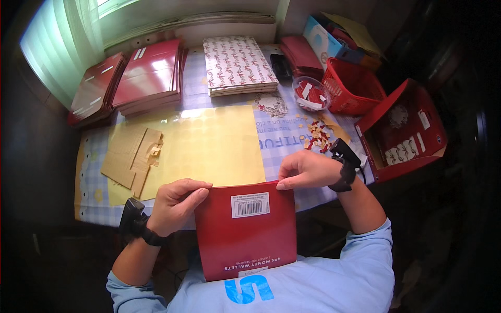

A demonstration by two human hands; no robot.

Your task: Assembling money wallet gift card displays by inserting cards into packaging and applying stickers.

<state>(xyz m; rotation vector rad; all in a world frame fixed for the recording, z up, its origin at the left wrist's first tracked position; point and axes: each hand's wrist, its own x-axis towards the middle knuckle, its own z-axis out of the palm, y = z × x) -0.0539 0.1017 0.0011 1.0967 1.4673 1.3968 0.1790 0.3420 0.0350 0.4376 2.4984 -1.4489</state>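
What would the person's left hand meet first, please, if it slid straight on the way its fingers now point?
The left hand grips the red packet at its top left corner, fingers pointing rightward along the top edge. Going straight on, it would probably meet the right hand at the other corner, though depth is unclear.

A flat packet (245,229) sits between the left hand (175,203) and right hand (308,169), a sheet (209,143) beyond the left hand, a basket (352,86) and an open box (404,130) beyond and right of the right hand.
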